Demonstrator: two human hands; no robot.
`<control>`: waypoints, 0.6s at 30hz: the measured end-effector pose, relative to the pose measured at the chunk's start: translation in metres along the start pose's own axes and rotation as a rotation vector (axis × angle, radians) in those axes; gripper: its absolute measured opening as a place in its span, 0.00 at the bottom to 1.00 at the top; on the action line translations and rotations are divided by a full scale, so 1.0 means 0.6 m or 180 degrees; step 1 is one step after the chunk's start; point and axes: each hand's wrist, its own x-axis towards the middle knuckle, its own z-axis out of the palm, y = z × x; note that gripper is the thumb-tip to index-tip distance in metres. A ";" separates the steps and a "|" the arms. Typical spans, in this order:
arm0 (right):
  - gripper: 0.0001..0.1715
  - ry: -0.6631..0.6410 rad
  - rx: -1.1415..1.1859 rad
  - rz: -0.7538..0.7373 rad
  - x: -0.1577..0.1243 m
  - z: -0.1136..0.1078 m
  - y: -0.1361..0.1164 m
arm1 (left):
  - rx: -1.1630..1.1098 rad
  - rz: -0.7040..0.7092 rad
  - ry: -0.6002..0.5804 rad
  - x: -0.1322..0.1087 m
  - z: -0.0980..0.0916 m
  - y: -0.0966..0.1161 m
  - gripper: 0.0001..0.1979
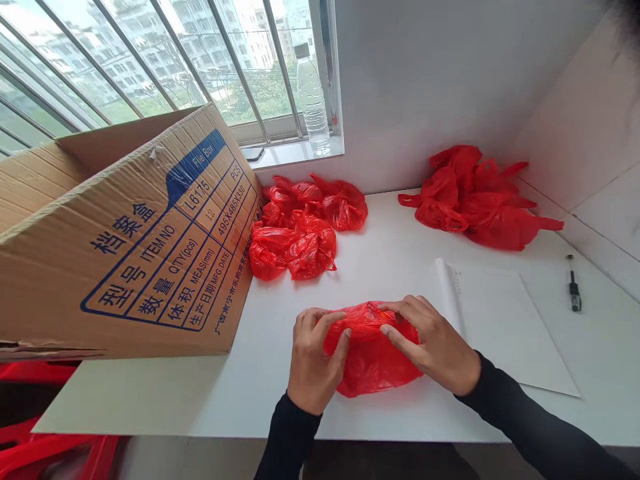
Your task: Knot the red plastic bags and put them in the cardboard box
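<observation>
Head: red bag (partly hidden)

Carton left of bag, notebook right; likely phone on sill.

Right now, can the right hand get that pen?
Probably yes: only the low-lying paper seems to be between the right hand and the pen, though its fingers are at the red bag.

Head cam, tipped forward and down at a white table
I'm on one head-worn feed, looking from above: left hand and right hand close in, lower centre; table's near edge along the bottom; barred window farther off, upper left.
</observation>
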 end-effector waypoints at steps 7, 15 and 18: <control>0.10 0.0135 0.0278 0.0247 -0.001 -0.008 0.014 | -0.0374 -0.0519 0.0406 -0.002 -0.013 -0.027 0.07; 0.18 0.0083 0.0434 0.0430 -0.004 -0.014 -0.004 | -0.0758 -0.0687 0.0467 -0.010 -0.039 -0.024 0.18; 0.11 0.0055 0.0301 0.0223 -0.004 -0.017 -0.014 | -0.0512 -0.0360 0.0217 -0.012 -0.030 -0.005 0.23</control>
